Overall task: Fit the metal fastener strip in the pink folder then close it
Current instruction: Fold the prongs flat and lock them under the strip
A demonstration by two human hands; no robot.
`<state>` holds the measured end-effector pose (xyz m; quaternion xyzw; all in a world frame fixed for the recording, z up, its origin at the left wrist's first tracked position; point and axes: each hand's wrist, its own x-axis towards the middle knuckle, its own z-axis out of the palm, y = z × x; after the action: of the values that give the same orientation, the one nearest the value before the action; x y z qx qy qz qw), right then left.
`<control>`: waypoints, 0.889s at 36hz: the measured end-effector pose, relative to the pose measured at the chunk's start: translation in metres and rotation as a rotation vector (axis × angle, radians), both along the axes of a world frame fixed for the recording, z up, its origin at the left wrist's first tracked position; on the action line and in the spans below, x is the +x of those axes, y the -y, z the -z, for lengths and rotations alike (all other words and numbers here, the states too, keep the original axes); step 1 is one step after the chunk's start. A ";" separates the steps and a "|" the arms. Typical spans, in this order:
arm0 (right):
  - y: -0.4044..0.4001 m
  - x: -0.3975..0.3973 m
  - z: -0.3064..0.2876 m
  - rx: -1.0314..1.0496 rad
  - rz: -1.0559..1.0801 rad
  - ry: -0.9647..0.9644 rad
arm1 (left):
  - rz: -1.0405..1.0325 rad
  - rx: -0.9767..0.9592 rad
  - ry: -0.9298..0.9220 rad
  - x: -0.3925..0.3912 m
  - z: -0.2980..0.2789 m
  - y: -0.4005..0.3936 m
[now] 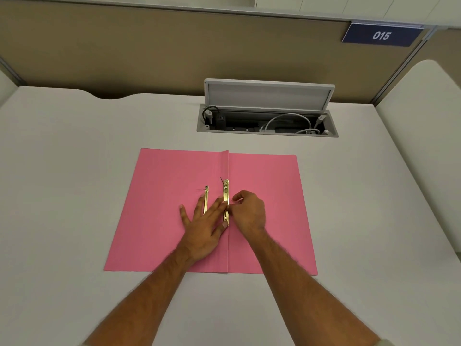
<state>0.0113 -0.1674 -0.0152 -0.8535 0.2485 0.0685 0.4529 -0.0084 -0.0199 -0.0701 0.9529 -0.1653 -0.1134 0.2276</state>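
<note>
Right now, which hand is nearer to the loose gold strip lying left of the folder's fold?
Left. The left hand lies flat on the pink folder, its fingers over the loose gold strip. The right hand works right of the fold, at the other strip.

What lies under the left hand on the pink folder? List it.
Under the left hand: a loose gold metal strip, lower end covered, and the pink folder. Its fingers overlap the strip at the fold, hiding part.

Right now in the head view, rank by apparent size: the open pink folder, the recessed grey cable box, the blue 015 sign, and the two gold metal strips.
1. Open pink folder
2. Recessed grey cable box
3. Blue 015 sign
4. Gold metal strips, at the fold and left of it: alike, both partly hidden by hands, so unranked.
</note>
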 end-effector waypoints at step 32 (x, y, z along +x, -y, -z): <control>0.015 0.056 0.011 -0.126 -0.247 0.195 | 0.022 0.206 0.196 -0.013 0.005 0.010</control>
<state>0.0668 -0.1826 -0.0259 -0.9068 0.1005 0.0246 0.4087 -0.0217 -0.0300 -0.0755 0.9759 -0.1846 -0.0386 0.1103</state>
